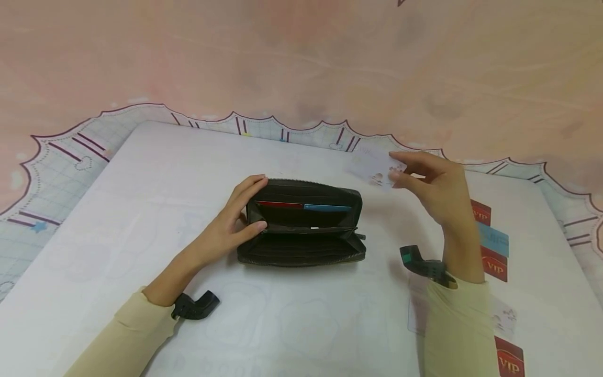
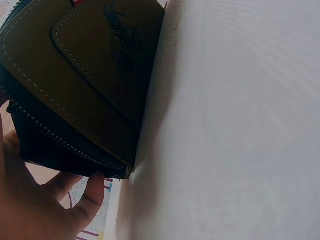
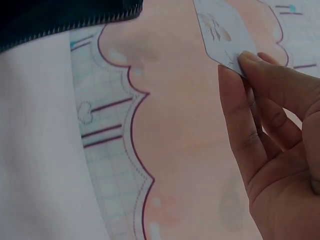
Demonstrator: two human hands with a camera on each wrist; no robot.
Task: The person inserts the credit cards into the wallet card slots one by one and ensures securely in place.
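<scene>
A dark zip-around wallet (image 1: 301, 257) stands spread on the white table, its compartments facing up. A red card (image 1: 280, 204) and a blue card (image 1: 327, 208) sit side by side in slots of its rear compartment. My left hand (image 1: 231, 222) grips the wallet's left end, thumb at the near side and fingers at the back. The left wrist view shows the wallet's brown outer face (image 2: 90, 90) with stitching and an embossed figure. To the wallet's upper right, my right hand (image 1: 440, 191) pinches a pale printed card (image 1: 369, 166) by its edge, held apart from the wallet.
At right, a red VIP card (image 1: 481, 213), a blue card (image 1: 494, 240) and another red VIP card (image 1: 494, 264) lie in a column. Nearer me are a pale card (image 1: 504, 317) and a red card (image 1: 510, 358), partly behind my right sleeve. A scalloped patterned cloth (image 1: 292, 128) borders the white surface.
</scene>
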